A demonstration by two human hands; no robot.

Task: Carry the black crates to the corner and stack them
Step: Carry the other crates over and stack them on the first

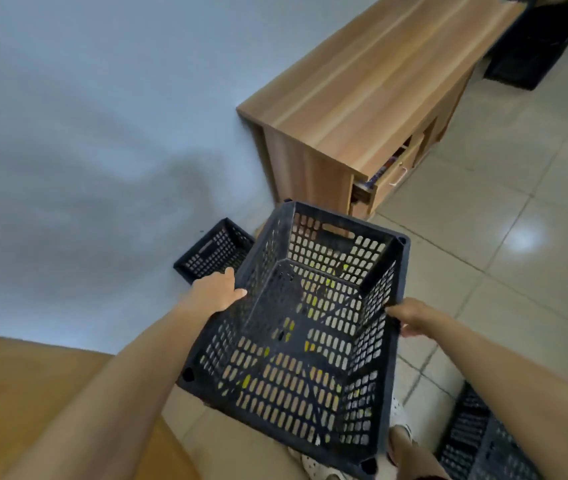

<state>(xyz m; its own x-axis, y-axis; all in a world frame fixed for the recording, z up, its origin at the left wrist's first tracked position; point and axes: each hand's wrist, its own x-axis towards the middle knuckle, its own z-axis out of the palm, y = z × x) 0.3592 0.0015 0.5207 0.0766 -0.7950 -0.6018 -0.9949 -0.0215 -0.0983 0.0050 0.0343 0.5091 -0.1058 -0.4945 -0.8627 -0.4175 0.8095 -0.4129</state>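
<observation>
A black perforated crate [296, 327] hangs in front of me above the floor, its open top tilted toward me. My left hand [218, 289] grips its left rim and my right hand [417, 317] grips its right rim. Another black crate [211, 252] rests on the floor against the wall, just beyond my left hand. A third black crate [476, 441] lies at the bottom right by my feet, and more black crates [535, 43] stand at the top right past the cabinet.
A wooden cabinet [362, 98] stands along the grey wall [102, 133], one drawer [386, 178] pulled partly open. The floor is glossy beige tile [500, 237]. A wooden surface [33, 393] sits at the bottom left.
</observation>
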